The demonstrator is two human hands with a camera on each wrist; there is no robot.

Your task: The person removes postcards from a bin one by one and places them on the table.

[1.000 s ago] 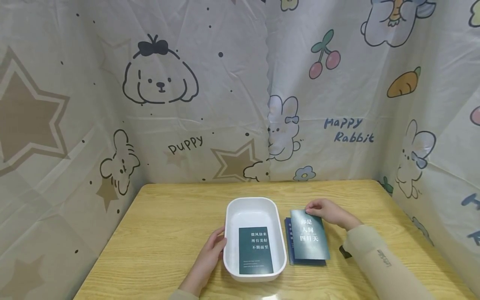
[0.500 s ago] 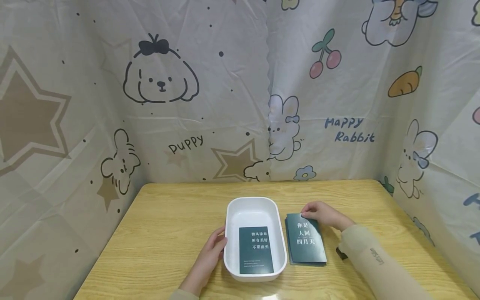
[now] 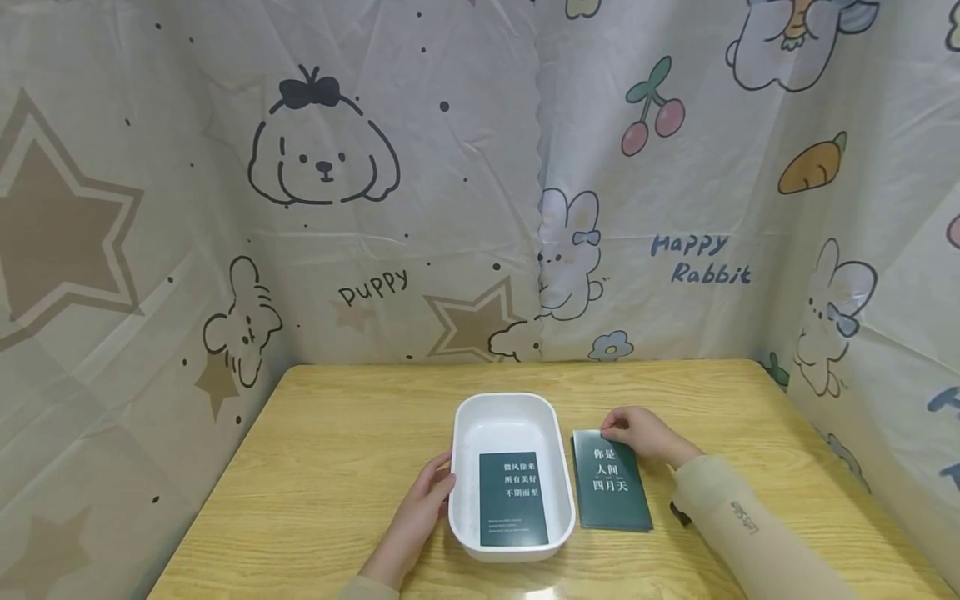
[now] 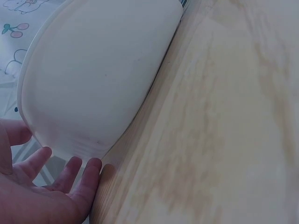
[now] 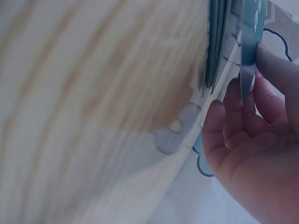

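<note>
A white rectangular tray [image 3: 513, 417] stands on the table. My left hand [image 3: 415, 518] touches its outer left side, and in the left wrist view the fingertips rest against the wall of the tray. Inside the tray lies a dark green card [image 3: 513, 508] with white lettering. To the right of the tray, my right hand [image 3: 647, 435] pinches the upper edge of another green lettered card [image 3: 612, 500]. In the right wrist view this card stands a little apart from a stack of cards [image 5: 216, 46]; from the head view it covers nearly all of the stack.
Bare wooden table [image 3: 337, 450] stretches left of the tray. A printed cloth [image 3: 465, 167] with cartoon animals hangs behind and on both sides. Something small and dark shows at the right wrist [image 3: 680, 513].
My right hand has moved slightly left and toward me, bringing the pinched card over the stack and into line with it. The left hand and tray stay in place.
</note>
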